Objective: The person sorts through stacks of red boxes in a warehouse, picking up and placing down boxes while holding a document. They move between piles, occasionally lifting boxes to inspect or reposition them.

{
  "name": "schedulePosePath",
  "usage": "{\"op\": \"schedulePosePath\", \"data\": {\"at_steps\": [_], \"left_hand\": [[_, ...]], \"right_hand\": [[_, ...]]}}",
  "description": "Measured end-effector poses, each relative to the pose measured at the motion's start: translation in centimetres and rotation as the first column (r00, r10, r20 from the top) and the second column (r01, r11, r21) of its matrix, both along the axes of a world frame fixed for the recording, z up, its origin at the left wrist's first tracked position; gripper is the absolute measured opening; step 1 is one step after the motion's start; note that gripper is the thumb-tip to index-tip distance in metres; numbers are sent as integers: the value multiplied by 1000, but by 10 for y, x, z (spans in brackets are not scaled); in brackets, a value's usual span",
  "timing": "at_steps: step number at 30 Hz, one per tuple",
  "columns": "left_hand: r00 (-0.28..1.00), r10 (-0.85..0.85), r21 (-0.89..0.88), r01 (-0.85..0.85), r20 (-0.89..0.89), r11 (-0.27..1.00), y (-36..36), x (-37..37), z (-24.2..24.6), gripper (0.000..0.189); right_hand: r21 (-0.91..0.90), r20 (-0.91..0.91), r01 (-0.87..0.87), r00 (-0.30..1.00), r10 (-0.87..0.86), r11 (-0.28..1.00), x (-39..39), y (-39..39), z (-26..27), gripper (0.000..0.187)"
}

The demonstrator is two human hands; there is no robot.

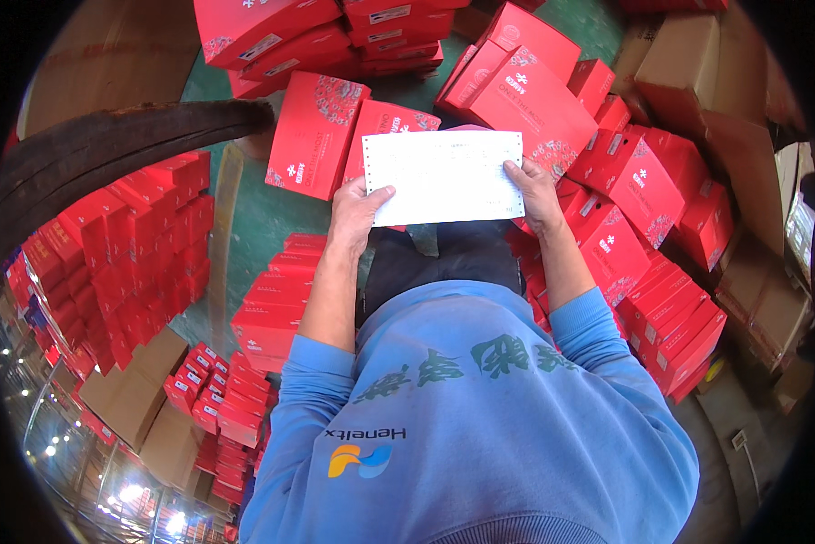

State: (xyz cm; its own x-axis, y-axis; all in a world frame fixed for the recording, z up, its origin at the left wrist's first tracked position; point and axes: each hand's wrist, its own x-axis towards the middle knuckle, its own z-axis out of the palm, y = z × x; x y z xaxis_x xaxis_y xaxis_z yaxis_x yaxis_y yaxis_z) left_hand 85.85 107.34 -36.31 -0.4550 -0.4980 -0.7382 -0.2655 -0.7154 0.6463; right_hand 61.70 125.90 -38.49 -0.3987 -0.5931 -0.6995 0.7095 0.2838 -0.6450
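A white paper form (445,180) with punched holes down both side edges and faint print is spread flat in front of me. My left hand (358,207) grips its left edge, thumb on top. On the opposite edge, my right hand (534,190) pinches the sheet with its thumb on the face. The fingers beneath the paper are hidden. Just beyond the sheet lie red printed shoe-type cardboard boxes, one at the left (316,136) and a larger one at the right (530,112), with another partly covered by the paper.
Tall stacks of red boxes (135,251) stand at the left, near a dark curved beam (122,136). More red boxes are heaped at the right (645,183) beside open brown cartons (693,75). Red stacks rise ahead (278,41) on the green floor (254,217).
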Motion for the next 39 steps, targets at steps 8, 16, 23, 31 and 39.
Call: {"op": "schedulePosePath", "data": {"at_steps": [8,16,23,31,39], "left_hand": [[1000,-13,-7,13,26,1000,-4,-3,-6,30],[1000,-8,21,8,16,1000,-12,-11,-10,30],[982,-49,-102,69,183,992,-12,-4,-19,31],[991,33,59,-40,129,997,10,56,-90,32],[995,56,229,-73,83,971,-15,117,-131,31]], "right_hand": [[-4,4,-20,1000,20,1000,-6,-5,-5,28],[28,12,-7,1000,6,1000,-12,-12,-11,27],[70,19,-61,998,60,996,-5,-17,-37,23],[281,49,-208,978,202,937,39,-23,-42,28],[391,175,-291,955,240,873,92,-61,-57,32]]}}
